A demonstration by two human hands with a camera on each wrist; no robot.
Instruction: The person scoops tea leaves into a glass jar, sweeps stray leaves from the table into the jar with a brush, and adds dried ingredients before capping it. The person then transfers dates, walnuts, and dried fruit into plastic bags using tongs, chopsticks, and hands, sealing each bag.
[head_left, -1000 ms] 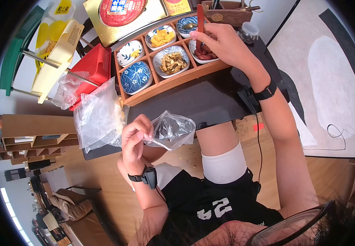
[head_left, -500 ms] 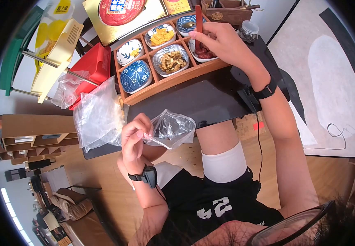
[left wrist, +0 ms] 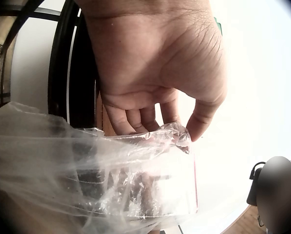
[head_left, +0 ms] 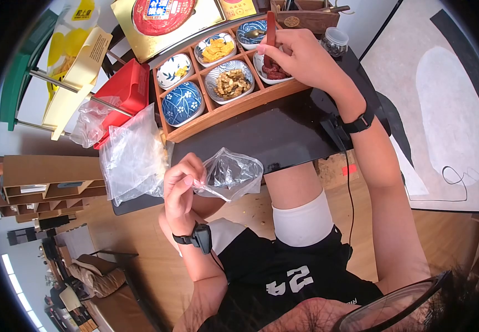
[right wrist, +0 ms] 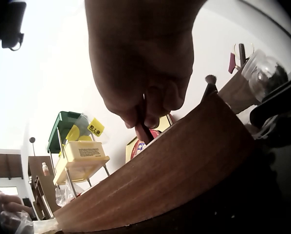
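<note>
In the head view the right hand pinches a reddish-brown wooden utensil, its lower end in a bowl of dark red dried pieces at the right end of a divided wooden tray. The left hand pinches the edge of a clear plastic bag, held partly open over the table's front edge. The left wrist view shows the bag hanging from the thumb and fingers of that hand. In the right wrist view the tray's side hides the utensil's tip below the hand.
Other tray bowls hold walnuts, yellow pieces and a spoon; a blue flowered bowl is at front left. More clear bags lie beside a red bin. A lidded jar stands behind the right forearm.
The utensil and the right hand have shifted slightly over the dark red pieces, which lie a little differently. The left hand and its bag have barely moved.
</note>
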